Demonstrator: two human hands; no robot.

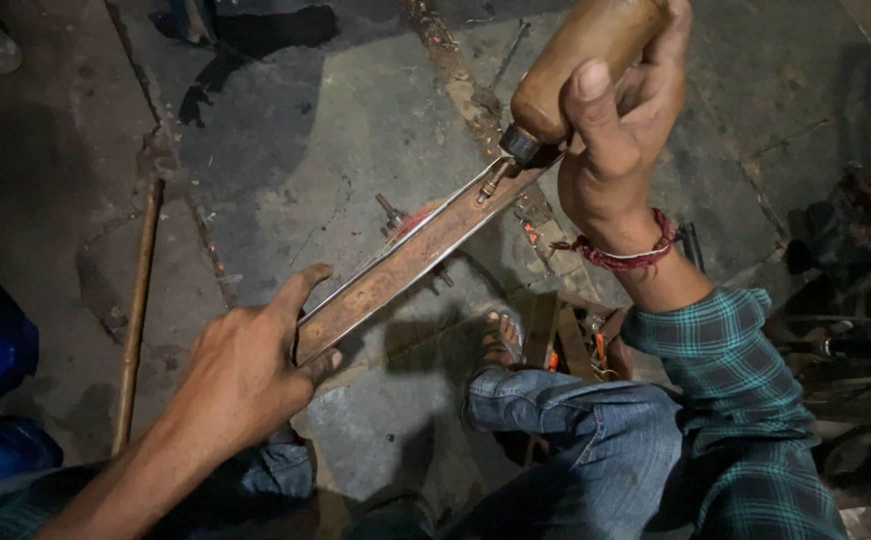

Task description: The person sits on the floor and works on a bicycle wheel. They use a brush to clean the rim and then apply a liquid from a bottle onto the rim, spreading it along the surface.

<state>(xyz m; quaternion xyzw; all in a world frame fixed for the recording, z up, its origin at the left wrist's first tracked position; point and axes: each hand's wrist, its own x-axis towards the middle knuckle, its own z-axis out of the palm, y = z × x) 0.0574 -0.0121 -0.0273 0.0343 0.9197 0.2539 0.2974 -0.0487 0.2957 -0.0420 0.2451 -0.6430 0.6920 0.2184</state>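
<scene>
Metal strip (411, 262) spans left hand (251, 365) to right hand (621, 130).

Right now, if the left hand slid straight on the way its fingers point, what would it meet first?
Probably only more of the flat metal bar that the left hand already grips, and farther up the tool's wooden handle; depth is unclear.

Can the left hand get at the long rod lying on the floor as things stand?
Probably yes, but not freely: the left hand is holding the end of the metal bar. The rod lies just to its left with bare floor between, so it would have to let go first.
</scene>
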